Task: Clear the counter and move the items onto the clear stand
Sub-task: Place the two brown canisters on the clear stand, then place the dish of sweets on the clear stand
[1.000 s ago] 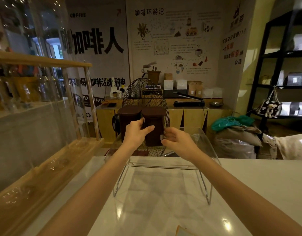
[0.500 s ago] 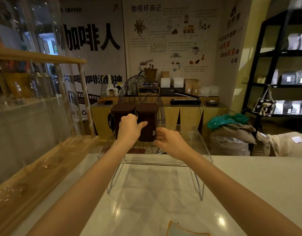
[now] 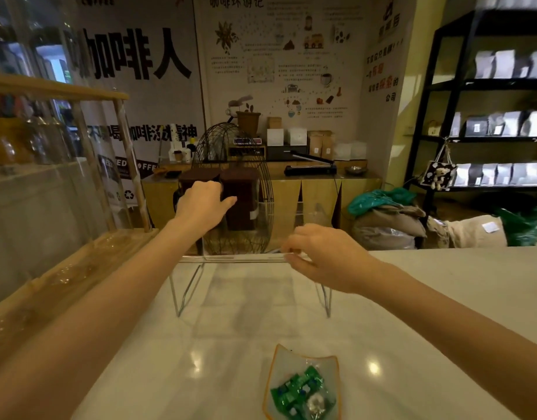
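Observation:
Two dark brown containers stand side by side on the clear stand (image 3: 231,258) at the far side of the white counter (image 3: 443,298). My left hand (image 3: 202,204) wraps around the left brown container (image 3: 190,177). The right brown container (image 3: 241,198) stands free beside it. My right hand (image 3: 324,256) hovers at the stand's front right edge with its fingers curled; whether they pinch the edge is unclear. A small glass dish (image 3: 279,362) with an orange rim holds green wrapped candies, near the counter's front.
A wooden and glass display case (image 3: 64,268) runs along the counter's left side. Behind the stand is a black wire fan guard (image 3: 261,189), then a wooden sideboard (image 3: 315,192) with boxes. Sacks (image 3: 388,225) lie on the floor and black shelves (image 3: 488,134) stand on the right.
My right hand has come off the right brown container and drawn back to the stand's front edge. My left hand stays on the left container. The candy dish has come into view.

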